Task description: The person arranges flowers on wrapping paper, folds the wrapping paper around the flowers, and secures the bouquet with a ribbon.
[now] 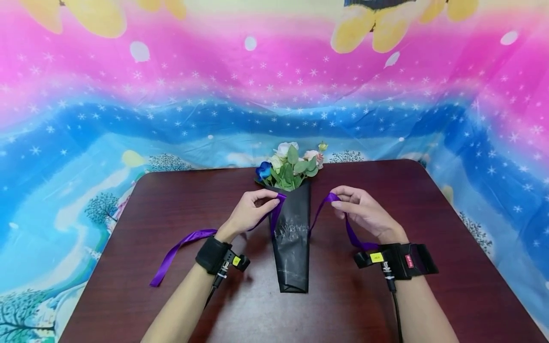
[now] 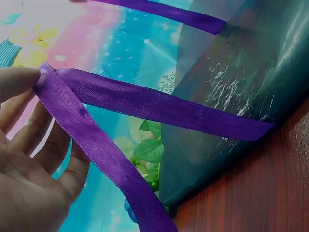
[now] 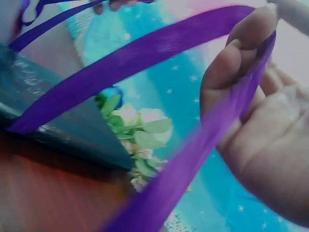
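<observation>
A bouquet (image 1: 296,164) of white, pink and blue flowers with green leaves lies on the table in a black wrapper (image 1: 292,257). One purple ribbon (image 2: 145,104) runs behind the wrapper and comes out at both sides. Between thumb and fingertips my left hand (image 1: 250,209) pinches the ribbon just over the wrapper's left edge; its loose tail trails left across the table. My right hand (image 1: 364,212) pinches the other length, raised to the right of the wrapper, and the tail (image 3: 188,159) hangs down toward the wrist.
The dark red-brown table (image 1: 180,200) reaches back to a colourful printed cloth (image 1: 240,114) hung behind and at the sides. Each wrist wears a black strap (image 1: 213,255) with a small camera, and cables run down from them.
</observation>
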{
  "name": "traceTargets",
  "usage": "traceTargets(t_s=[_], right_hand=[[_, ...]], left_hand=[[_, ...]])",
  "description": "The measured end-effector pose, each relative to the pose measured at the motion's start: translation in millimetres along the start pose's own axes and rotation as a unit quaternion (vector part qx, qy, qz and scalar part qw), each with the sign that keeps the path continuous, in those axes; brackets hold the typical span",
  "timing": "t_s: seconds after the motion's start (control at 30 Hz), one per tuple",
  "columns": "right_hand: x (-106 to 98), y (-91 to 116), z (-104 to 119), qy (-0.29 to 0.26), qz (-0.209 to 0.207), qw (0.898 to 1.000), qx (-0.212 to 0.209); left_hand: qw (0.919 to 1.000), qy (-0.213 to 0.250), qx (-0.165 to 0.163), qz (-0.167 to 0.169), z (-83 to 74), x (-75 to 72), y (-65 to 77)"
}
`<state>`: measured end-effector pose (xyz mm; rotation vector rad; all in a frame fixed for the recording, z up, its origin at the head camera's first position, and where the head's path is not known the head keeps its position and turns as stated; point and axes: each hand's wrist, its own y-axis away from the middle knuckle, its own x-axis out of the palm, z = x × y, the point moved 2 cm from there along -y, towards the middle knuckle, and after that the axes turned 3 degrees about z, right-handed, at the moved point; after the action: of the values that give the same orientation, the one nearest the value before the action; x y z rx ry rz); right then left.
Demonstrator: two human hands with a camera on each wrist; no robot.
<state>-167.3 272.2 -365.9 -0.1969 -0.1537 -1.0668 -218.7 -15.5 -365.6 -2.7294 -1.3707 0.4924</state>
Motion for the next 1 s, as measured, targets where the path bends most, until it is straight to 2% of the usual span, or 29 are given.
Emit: traceTargets(t_s=[0.1,0.23,0.4,0.5,0.67,0.83,0.9,1.0], right_hand=[[-1,5,10,-0.030,0.035,0.997,-0.063],[0,9,20,-0.072,0.078,0.985,-0.133],[4,9,31,-0.105,0.107,0.972,-0.180],[7,8,38,-0.102,0.105,0.968,-0.204],[13,6,49,-0.044,0.045,0.977,-0.205],[12,0,58,0.014,-0.055,0.982,-0.179],[11,-5,61,0.078,-0.109,0.976,-0.169],[9,-13,64,0.184,-0.167,0.957,-0.147]], left_hand=[[1.0000,0.000,-0.002,-0.005,0.8,-1.3,0.7],[0.9999,-0.002,-0.007,-0.008,0.7,-2.9,2.1],[0.9999,0.002,-0.011,-0.007,1.3,-3.4,2.8],[0.9999,0.005,-0.006,-0.008,1.4,-3.5,2.5],[0.9999,0.011,0.000,-0.012,0.7,-4.0,3.7],[0.9999,0.010,0.000,-0.009,-0.3,-3.0,6.5],[0.9999,0.006,0.000,-0.009,-0.8,-2.3,7.0],[1.0000,-0.003,0.003,-0.008,-2.1,-1.3,7.5]])
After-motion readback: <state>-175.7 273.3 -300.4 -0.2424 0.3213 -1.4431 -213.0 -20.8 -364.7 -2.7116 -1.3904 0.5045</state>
